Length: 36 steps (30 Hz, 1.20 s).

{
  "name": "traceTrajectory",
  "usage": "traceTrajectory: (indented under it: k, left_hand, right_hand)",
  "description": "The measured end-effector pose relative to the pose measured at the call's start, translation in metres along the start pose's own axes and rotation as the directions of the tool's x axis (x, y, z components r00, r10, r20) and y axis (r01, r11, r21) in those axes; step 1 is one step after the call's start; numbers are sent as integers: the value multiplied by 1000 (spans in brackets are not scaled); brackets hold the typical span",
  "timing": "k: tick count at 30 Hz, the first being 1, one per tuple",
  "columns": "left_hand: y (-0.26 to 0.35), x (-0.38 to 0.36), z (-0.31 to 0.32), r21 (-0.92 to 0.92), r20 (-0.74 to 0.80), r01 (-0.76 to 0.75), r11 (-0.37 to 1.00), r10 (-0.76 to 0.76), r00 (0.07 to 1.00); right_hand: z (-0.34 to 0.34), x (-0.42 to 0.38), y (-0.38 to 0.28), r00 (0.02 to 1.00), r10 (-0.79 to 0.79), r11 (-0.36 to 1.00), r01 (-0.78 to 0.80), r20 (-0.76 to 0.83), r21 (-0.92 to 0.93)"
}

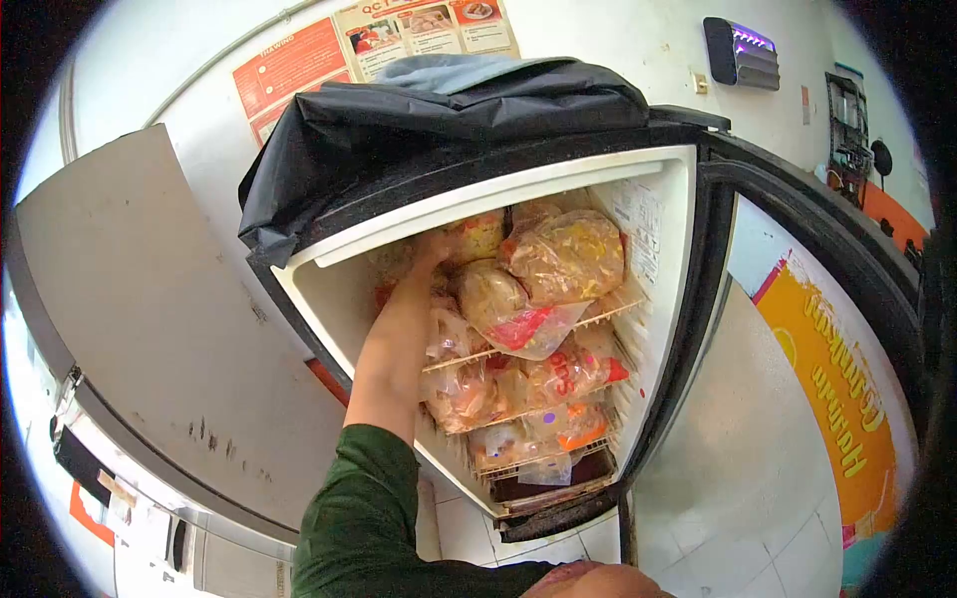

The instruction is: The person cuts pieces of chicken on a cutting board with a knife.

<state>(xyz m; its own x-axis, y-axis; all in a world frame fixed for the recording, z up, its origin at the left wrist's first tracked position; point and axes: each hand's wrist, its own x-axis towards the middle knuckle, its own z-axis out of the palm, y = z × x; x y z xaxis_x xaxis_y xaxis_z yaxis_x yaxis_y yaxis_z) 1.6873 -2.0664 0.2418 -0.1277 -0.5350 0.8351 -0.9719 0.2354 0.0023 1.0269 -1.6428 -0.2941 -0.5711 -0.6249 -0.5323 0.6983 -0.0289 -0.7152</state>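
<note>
My left hand (431, 253) reaches deep into the top shelf of an open upright freezer (673, 289), the bare forearm coming out of a dark green sleeve. It is blurred and its fingers are hidden among the bags, so I cannot tell what they grip. Just right of it is a yellowish bag of food (480, 237). Close by, a large clear bag of pale, yellow-flecked food (566, 257) sits on the shelf. In front of that, another clear bag with a red print (508, 307) hangs over the shelf edge. My right hand is out of view.
Lower wire shelves hold more bagged food (568, 374). The freezer door (817, 379) stands open to the right. A grey cabinet (159, 289) is close on the left. Black sheeting (429, 130) and a grey-blue cloth (449, 72) lie on top.
</note>
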Motion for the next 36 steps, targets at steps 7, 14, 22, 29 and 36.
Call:
traceTrajectory:
  k: [7,14,22,29,36]
  left_hand:
    - [29,23,-44,-50,68,123,991,-120,991]
    - [65,11,-34,9,41,252,968,-252,967]
    - [128,-21,-88,-617,640,641,456,-184,746]
    - [188,-29,-125,-599,801,790,-130,-115,588]
    - [253,-80,-190,-513,813,761,-398,59,579]
  right_hand:
    - [8,12,-26,999,3,996,0,36,-84]
    - [-30,1,-29,998,60,983,-54,28,-173]
    - [-61,-4,-46,997,71,975,-65,17,-212]
    - [-77,-25,-31,998,55,980,-54,1,-194]
    - [-178,-121,-34,994,-24,973,0,-103,-230]
